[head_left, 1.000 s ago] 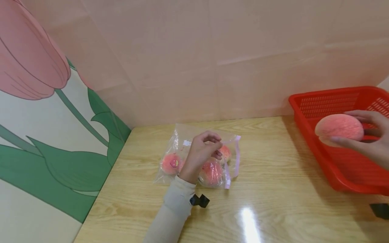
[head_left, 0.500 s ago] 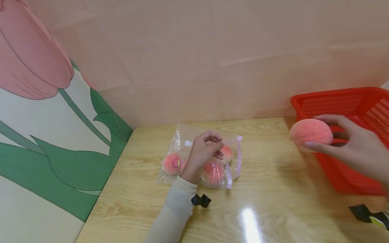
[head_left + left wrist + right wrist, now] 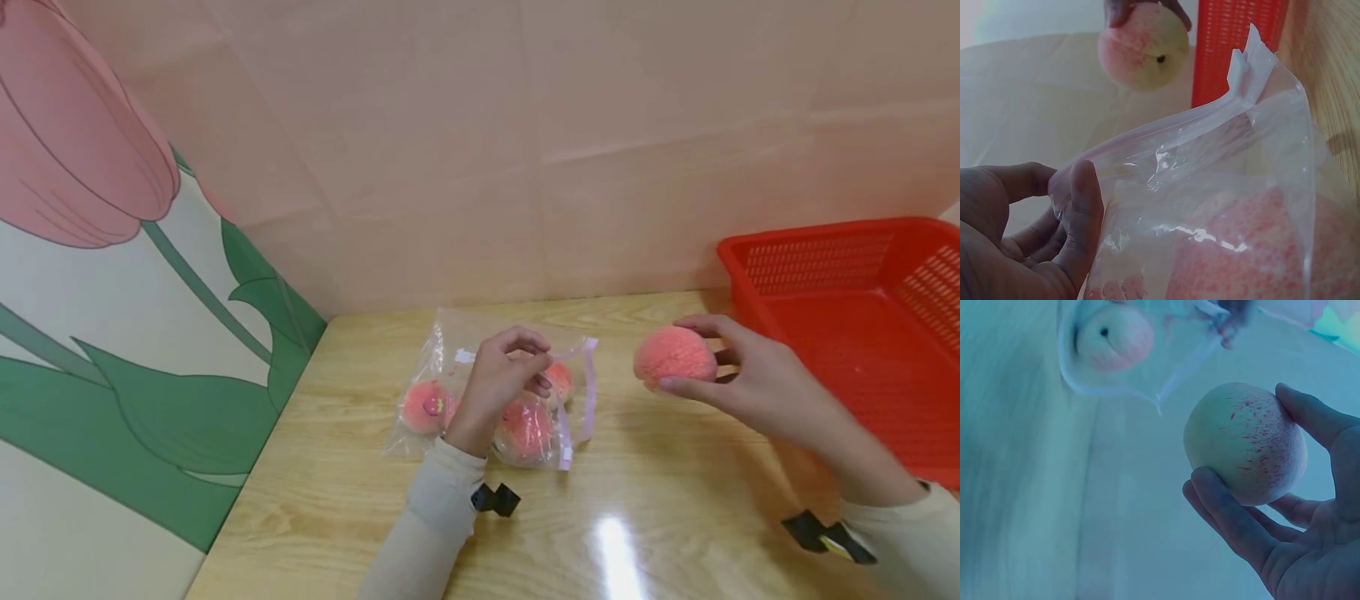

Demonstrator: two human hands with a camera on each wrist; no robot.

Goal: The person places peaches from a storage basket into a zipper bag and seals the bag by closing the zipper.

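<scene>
My left hand [image 3: 504, 379] pinches the upper edge of a clear zip bag [image 3: 1147, 150] between thumb and finger, lifting its pink-edged mouth. Several pink peaches lie inside the bag, among them a peach [image 3: 425, 407] at the left and a peach [image 3: 525, 427] nearer the front. In the head view my left hand hides part of the bag. My right hand [image 3: 757, 375] grips another peach [image 3: 675, 357] between thumb and fingers, held above the table to the right of the bag mouth. The right wrist view shows this peach's pale side [image 3: 1241, 447] with red flecks.
A red plastic basket [image 3: 757, 312] with slotted walls stands on the wooden table [image 3: 300, 517] at the right. A pinkish covered wall [image 3: 450, 167] rises behind the table. A panel with a painted tulip [image 3: 90, 133] borders the left side.
My right hand has carried the peach leftward from over the red basket to above the table near the bag. My left hand keeps its hold on the bag edge.
</scene>
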